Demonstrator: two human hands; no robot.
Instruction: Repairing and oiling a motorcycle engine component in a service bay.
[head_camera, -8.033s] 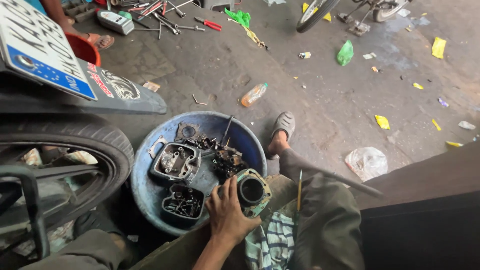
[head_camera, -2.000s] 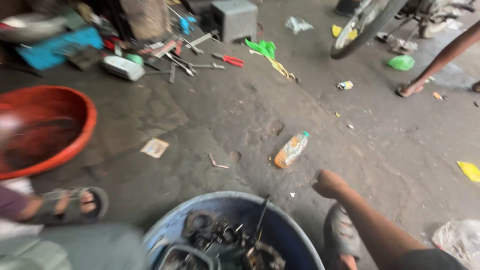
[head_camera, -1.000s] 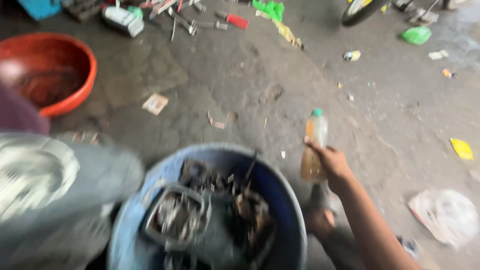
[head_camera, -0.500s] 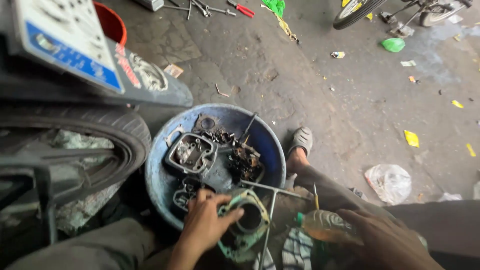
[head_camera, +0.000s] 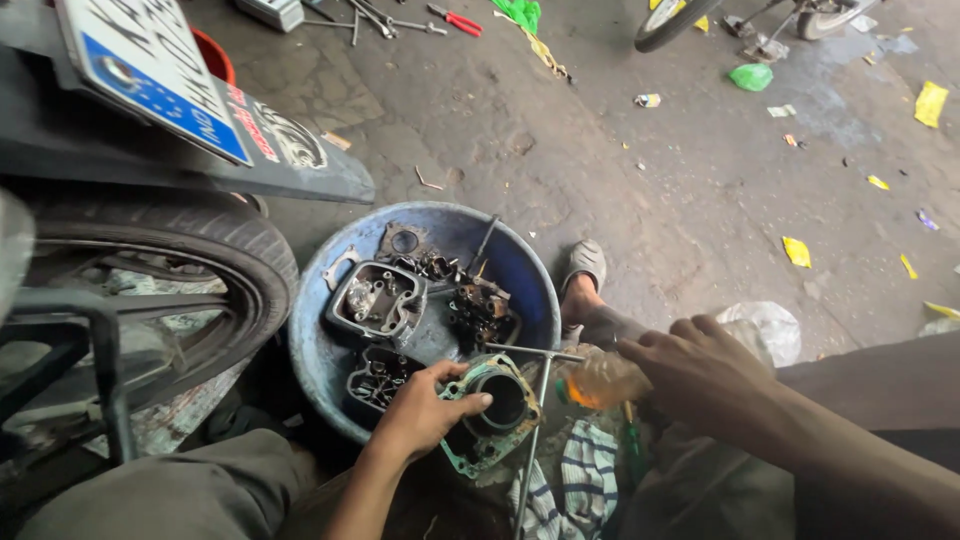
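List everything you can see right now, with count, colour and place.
basin: one, blue, on the floor centre.
engine parts: several, dark and greasy, in the basin.
cylinder: one, grey with a greenish gasket, at the basin's near rim.
bottle: one, clear with amber liquid, right of the cylinder.
T-handle wrench: one, metal, beside the cylinder.
striped cloth: one, white and blue, bottom centre.
rear tyre: one, black, left.
pliers: one, red-handled, top.
left hand: holds the cylinder.
right hand: holds the bottle.
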